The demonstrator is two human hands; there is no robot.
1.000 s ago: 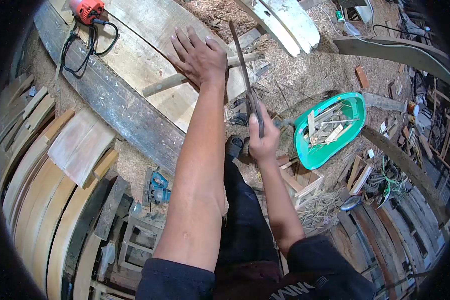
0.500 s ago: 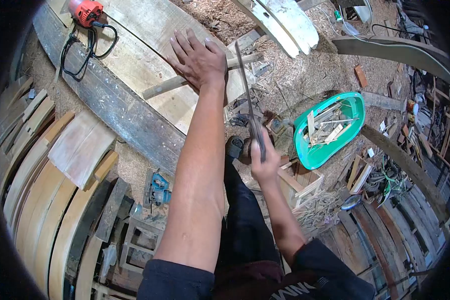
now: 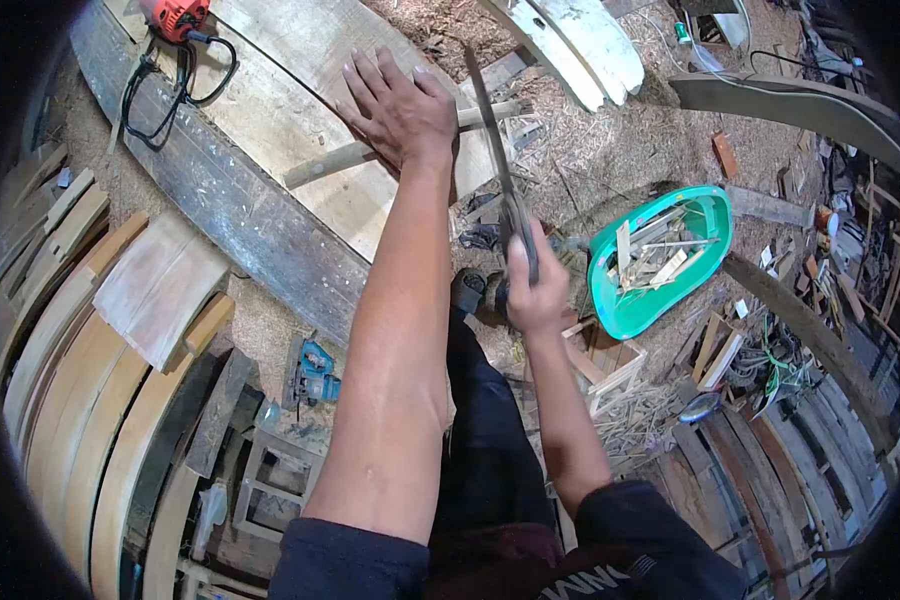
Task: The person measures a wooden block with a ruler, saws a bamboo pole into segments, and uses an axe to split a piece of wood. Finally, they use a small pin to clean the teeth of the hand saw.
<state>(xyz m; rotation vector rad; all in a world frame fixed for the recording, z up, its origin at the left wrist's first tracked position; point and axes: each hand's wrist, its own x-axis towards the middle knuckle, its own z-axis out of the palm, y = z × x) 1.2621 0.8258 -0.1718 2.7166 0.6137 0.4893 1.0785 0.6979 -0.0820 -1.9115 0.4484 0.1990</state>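
Observation:
My left hand (image 3: 402, 115) lies with fingers spread over a wooden stick (image 3: 335, 165), pressing it onto a wide wooden board (image 3: 290, 130). The stick's far end sticks out past the board's right edge. In my right hand (image 3: 537, 285) is the handle of a handsaw (image 3: 497, 140), fingers wrapped round it. Its dark blade is seen nearly edge-on and points away from me. The blade crosses the stick just right of my left hand; whether it cuts into the wood is hard to see.
A green tub (image 3: 660, 262) of wood scraps stands on the sawdust floor at right. A red power tool (image 3: 177, 18) with a black cord rests on the work surface. A blue power tool (image 3: 315, 375) lies lower left, beside stacked curved timbers (image 3: 120, 430).
My right hand and the handsaw have shifted forward, away from my body. My left hand stays on the stick in the same place.

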